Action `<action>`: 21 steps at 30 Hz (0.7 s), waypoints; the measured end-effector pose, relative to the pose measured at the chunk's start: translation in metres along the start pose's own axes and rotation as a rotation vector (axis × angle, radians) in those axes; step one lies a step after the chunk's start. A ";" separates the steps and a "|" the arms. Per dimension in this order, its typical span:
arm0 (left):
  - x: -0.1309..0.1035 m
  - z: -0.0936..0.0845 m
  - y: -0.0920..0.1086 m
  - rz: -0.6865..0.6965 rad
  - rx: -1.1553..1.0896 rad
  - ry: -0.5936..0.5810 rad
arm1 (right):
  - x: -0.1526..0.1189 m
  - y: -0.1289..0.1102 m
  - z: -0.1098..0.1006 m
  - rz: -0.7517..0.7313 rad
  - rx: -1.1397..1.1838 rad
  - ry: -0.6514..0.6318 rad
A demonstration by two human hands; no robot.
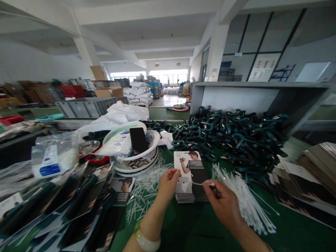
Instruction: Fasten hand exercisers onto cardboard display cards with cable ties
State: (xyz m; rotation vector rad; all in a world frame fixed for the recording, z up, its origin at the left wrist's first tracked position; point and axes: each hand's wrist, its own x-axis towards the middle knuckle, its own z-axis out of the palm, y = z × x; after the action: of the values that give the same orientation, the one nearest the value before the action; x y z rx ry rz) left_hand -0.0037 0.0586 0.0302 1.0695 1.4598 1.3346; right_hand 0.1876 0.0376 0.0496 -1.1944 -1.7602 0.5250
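Observation:
A stack of printed cards (187, 166) lies on the green table (194, 227) in front of me. My left hand (169, 180) is at the stack's left edge, thumb and fingers pinched together; what it holds, if anything, is too small to tell. Over the stack's right side, my right hand (222, 199) is closed on a thin white cable tie (197, 183), whose end points left across the top card. Something small and dark also shows between its fingers. To the right of that hand lies a bundle of white cable ties (246, 203). Shorter white pieces (143, 196) are scattered left of the stack.
Dark green tools (223, 133) are heaped behind the stack, before a grey bin (309, 105). A phone (139, 140) rests on white bowls (147, 154) at the left. Carded tools (78, 199) fill the left front; more cards (307, 182) are stacked at the right.

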 end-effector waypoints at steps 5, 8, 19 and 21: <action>0.006 -0.021 -0.032 -0.015 0.362 -0.012 | 0.007 0.012 0.006 0.268 0.170 0.023; 0.006 -0.021 -0.040 -0.046 0.351 -0.072 | 0.006 0.013 0.006 0.290 0.168 0.025; -0.001 -0.026 -0.022 0.015 0.444 0.010 | 0.009 0.011 0.006 0.234 0.077 0.062; -0.004 -0.025 -0.016 0.032 0.377 0.015 | 0.008 0.009 0.006 0.228 0.046 0.068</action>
State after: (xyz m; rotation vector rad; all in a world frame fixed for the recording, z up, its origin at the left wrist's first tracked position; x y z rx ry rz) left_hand -0.0270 0.0472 0.0159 1.3269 1.7562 1.1142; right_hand 0.1859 0.0498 0.0436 -1.3726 -1.5557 0.6471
